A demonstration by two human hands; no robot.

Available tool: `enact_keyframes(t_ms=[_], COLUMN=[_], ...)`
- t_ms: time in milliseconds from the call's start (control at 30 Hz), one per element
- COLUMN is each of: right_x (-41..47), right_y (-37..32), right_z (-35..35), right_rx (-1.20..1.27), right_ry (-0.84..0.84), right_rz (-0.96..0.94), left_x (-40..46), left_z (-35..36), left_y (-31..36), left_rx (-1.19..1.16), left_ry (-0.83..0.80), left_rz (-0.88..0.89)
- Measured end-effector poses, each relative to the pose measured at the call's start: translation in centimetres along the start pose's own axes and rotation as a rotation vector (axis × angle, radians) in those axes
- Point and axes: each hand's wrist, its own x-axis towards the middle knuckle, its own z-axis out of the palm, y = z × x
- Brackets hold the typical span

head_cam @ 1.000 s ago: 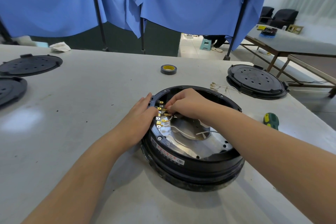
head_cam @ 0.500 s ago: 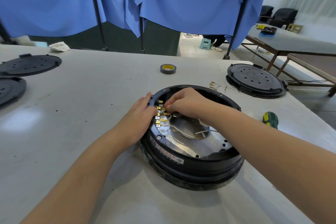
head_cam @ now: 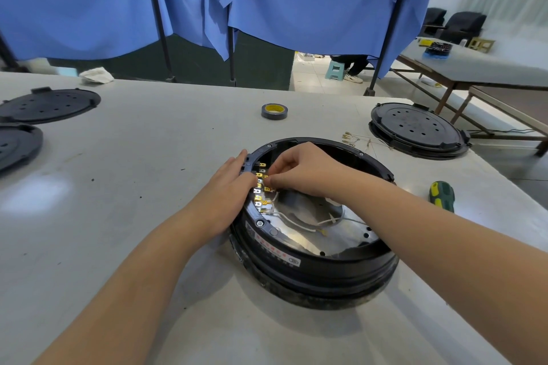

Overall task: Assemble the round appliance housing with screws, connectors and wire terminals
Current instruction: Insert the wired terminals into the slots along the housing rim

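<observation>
Head view looks down at a round black housing (head_cam: 314, 258) lying flat on the table (head_cam: 118, 187), open side up, near the table's right edge. Being round, it has no long side. Inside it a shiny metal plate (head_cam: 308, 234) shows, with white wires (head_cam: 299, 224) looping across it. A row of little gold terminals (head_cam: 261, 187) runs along the inner left rim.

The left hand (head_cam: 228, 187) lies over the left rim with its fingers mostly straight, pressing on the black edge beside the terminals. The right hand (head_cam: 302, 170) reaches in from the right. Its grip is closed tight, thumb and fingertips pinched together on something small at the terminals; what it is cannot be told.

A roll of tape (head_cam: 274, 111) sits past the housing, toward the far edge. Some loose wire leads (head_cam: 355, 139) lie between the housing and a black lid (head_cam: 415, 127) by the right edge. A green and yellow screwdriver handle (head_cam: 441, 195) lies at the right edge. Two more black lids (head_cam: 47, 104) sit near the left edge, and a white rag (head_cam: 96, 74) lies in the far left corner. Blue cloth (head_cam: 296, 3) hangs behind the table. Another table stands off to the right.
</observation>
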Motion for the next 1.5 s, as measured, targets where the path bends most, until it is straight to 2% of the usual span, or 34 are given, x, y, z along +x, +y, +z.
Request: enact_keyframes(t_ms=[433,700,1000,1500], right_x=[-0.54,-0.42,-0.43,-0.31], right_y=[-0.04,0.02,0.16,0.21], right_z=[-0.17,0.19,0.46,0.36], right_rx=[-0.251,-0.197,-0.250,-0.153], right_ry=[0.067,0.074,0.044,0.033], right_rz=[-0.156,-0.178,-0.203,-0.222], left_x=[-0.08,-0.27,-0.43,-0.25], left_z=[-0.04,0.02,-0.09,-0.08], left_y=[0.18,0.34,0.26,0.17], left_rx=[-0.001,-0.026,-0.007,-0.049], left_ry=[0.003,0.015,0.014,-0.012], left_rz=[0.001,0.012,0.026,0.037])
